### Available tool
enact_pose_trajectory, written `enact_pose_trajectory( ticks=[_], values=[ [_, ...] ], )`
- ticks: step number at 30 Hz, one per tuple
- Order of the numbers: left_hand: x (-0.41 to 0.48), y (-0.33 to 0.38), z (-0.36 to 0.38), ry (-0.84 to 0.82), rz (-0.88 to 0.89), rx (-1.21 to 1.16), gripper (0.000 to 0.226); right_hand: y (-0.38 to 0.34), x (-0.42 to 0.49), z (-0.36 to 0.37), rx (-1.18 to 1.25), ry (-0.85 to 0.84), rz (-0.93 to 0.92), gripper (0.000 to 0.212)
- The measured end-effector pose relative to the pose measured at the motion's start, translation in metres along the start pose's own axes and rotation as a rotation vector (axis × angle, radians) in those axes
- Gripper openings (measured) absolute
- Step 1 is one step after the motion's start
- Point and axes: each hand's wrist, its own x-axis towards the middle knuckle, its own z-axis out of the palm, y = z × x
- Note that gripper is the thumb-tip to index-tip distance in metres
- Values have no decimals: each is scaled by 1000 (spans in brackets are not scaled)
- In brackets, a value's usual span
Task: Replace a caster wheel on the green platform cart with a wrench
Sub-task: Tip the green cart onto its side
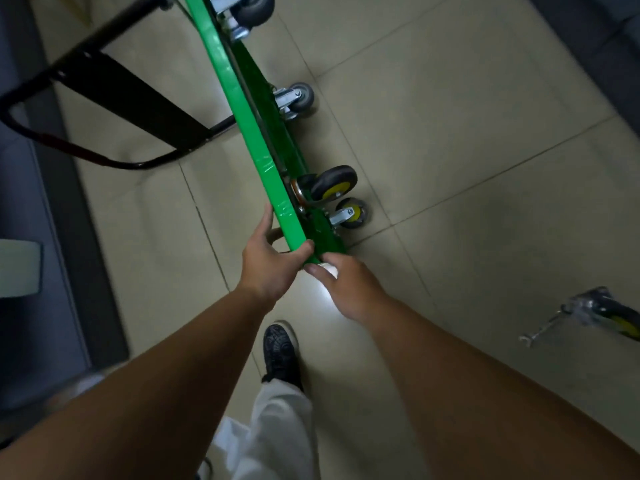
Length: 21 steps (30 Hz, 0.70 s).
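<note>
The green platform cart (242, 109) stands on its side edge, its underside facing right. My left hand (268, 261) grips the near end of its green edge, thumb curled over it. My right hand (346, 289) grips the same near corner from the right. Two casters with yellow hubs sit near my hands: a larger one (334, 183) and a smaller one (351, 213). Grey casters show farther along (299, 98) and at the top (254, 8). A loose caster wheel (609, 315) and a wrench (542, 330) lie on the floor at the right.
The cart's black folding handle (114, 98) lies out to the left over the tiled floor (450, 150). Dark furniture runs along the left edge (41, 271) and the upper right corner (606, 46). My shoe (280, 351) and light trouser leg are below my hands.
</note>
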Motion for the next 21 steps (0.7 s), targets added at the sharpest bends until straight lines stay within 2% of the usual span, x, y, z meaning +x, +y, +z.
enact_pose_trajectory(
  ticks=[2, 6, 13, 21],
  values=[
    [-18, -4, 23, 28, -24, -23, 102, 14, -15, -15, -27, -34, -2, 47],
    [-51, -4, 65, 90, -39, -39, 101, 44, -40, -39, -85, -74, 20, 49],
    [-100, -7, 126, 97, -18, -42, 100, 85, -95, -77, -74, -44, 19, 36],
    [-158, -32, 168, 57, -34, -35, 103, 132, -155, -89, -103, -43, 43, 33]
  ],
)
